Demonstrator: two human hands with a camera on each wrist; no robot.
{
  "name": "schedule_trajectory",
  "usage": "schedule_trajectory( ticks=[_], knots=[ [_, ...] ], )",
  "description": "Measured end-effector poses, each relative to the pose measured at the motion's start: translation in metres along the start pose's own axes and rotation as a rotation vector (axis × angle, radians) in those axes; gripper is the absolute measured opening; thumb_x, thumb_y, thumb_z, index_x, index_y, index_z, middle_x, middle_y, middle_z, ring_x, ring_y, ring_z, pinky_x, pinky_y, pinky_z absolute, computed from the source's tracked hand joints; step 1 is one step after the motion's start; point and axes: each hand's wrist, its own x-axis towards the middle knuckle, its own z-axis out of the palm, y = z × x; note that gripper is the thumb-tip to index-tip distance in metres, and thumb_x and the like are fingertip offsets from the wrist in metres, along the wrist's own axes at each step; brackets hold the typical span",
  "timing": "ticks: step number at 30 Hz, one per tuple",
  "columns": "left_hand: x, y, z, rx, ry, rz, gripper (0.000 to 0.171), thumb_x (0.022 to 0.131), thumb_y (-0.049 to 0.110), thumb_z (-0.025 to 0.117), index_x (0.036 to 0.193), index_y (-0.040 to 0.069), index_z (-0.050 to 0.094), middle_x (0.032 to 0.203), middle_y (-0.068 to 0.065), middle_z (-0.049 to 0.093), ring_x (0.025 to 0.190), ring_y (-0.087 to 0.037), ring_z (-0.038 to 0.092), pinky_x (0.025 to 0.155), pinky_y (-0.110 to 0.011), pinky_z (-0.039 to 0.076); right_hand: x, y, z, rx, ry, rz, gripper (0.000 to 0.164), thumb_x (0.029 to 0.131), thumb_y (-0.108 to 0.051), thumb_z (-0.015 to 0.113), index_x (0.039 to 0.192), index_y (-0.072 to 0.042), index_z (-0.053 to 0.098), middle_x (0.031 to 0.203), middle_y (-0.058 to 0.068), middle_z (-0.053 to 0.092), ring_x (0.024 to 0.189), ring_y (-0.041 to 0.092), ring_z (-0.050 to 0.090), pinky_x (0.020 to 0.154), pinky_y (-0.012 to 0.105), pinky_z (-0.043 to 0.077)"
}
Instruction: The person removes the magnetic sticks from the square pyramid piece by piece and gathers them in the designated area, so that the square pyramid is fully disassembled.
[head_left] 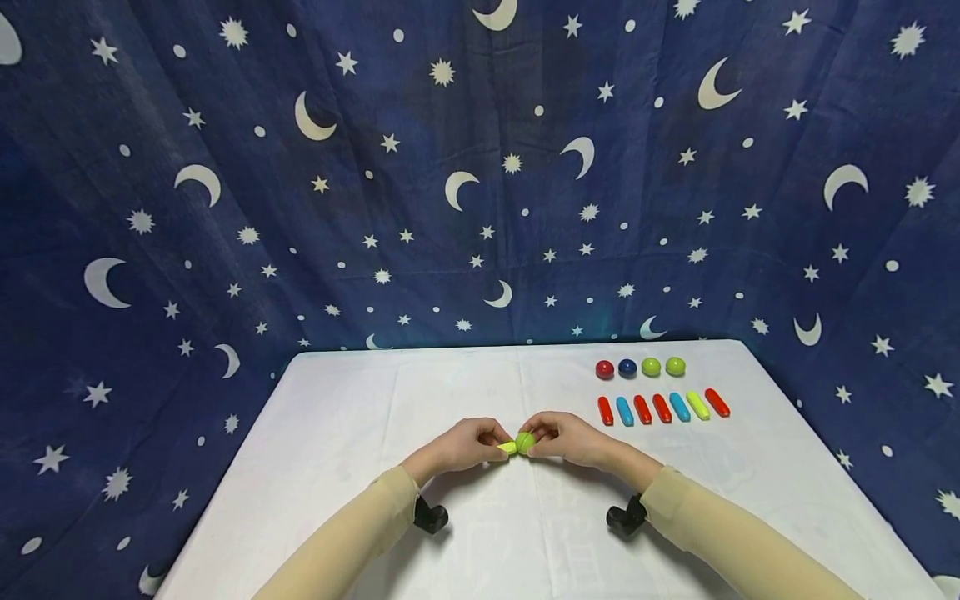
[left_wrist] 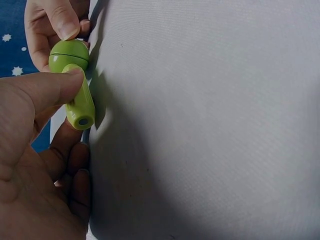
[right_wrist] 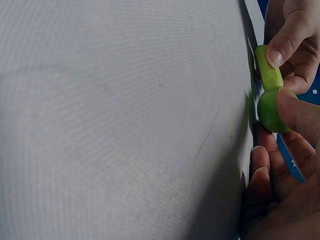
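Near the middle of the white table, my left hand [head_left: 471, 444] pinches a yellow-green rod [left_wrist: 81, 107] between thumb and fingers. A round socket shows in the rod's outer end in the left wrist view. Opposite it, my right hand [head_left: 572, 439] holds a green ball [right_wrist: 270, 112] with a thin seam around it, thumb on one side and fingers on the other. The rod's inner end meets the ball, and the two touch. Whether they are joined cannot be told.
At the back right stand a red ball [head_left: 604, 369], a dark blue ball [head_left: 627, 367] and two green balls [head_left: 651, 367]. In front of them lies a row of several red, blue and yellow rods [head_left: 662, 408]. A starry blue curtain [head_left: 420, 208] surrounds the white table [head_left: 337, 417].
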Motion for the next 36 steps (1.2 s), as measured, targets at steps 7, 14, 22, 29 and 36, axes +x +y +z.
schedule_trajectory(
  ticks=[7,14,22,29,36],
  knots=[
    [-0.001,0.002,0.0,0.002,0.004,-0.001,0.013,0.093,0.017,0.077,0.105,0.015,0.073,0.088,0.005,0.066,0.076,-0.01,0.056,0.065,-0.025,0.046,-0.001,0.001,0.0,0.005,0.002,0.0,0.027,0.093,-0.014,0.076,0.119,-0.009,0.069,0.102,0.004,0.066,0.096,0.022,0.059,0.085,0.032,0.048],
    [-0.001,0.002,0.0,0.022,0.003,0.006,0.012,0.093,0.017,0.077,0.104,0.016,0.074,0.089,0.006,0.067,0.077,-0.009,0.058,0.067,-0.026,0.047,-0.002,0.001,0.0,0.012,0.002,0.008,0.028,0.093,-0.015,0.076,0.12,-0.008,0.069,0.102,0.004,0.066,0.096,0.021,0.058,0.085,0.033,0.049],
    [-0.001,0.002,0.001,0.168,0.008,0.042,0.011,0.091,0.022,0.079,0.102,0.022,0.077,0.091,0.016,0.071,0.08,-0.005,0.057,0.075,-0.027,0.046,-0.002,0.004,-0.002,0.056,0.005,0.042,0.03,0.095,-0.02,0.076,0.121,-0.009,0.069,0.104,0.004,0.068,0.098,0.021,0.06,0.087,0.03,0.05],
    [-0.001,0.003,0.003,0.165,0.001,0.033,0.012,0.091,0.023,0.079,0.102,0.022,0.077,0.093,0.015,0.07,0.082,-0.006,0.057,0.076,-0.028,0.046,-0.008,0.005,-0.016,0.047,0.054,0.041,0.033,0.095,-0.025,0.076,0.125,-0.013,0.069,0.104,0.003,0.069,0.092,0.022,0.061,0.075,0.035,0.05],
    [-0.002,0.004,0.002,0.148,0.002,0.015,0.013,0.09,0.022,0.08,0.103,0.023,0.077,0.094,0.014,0.069,0.085,-0.008,0.057,0.079,-0.028,0.047,-0.031,-0.002,-0.071,0.032,0.236,0.008,0.046,0.095,-0.028,0.076,0.134,-0.007,0.065,0.116,0.009,0.069,0.105,0.022,0.063,0.088,0.039,0.051]
  ],
)
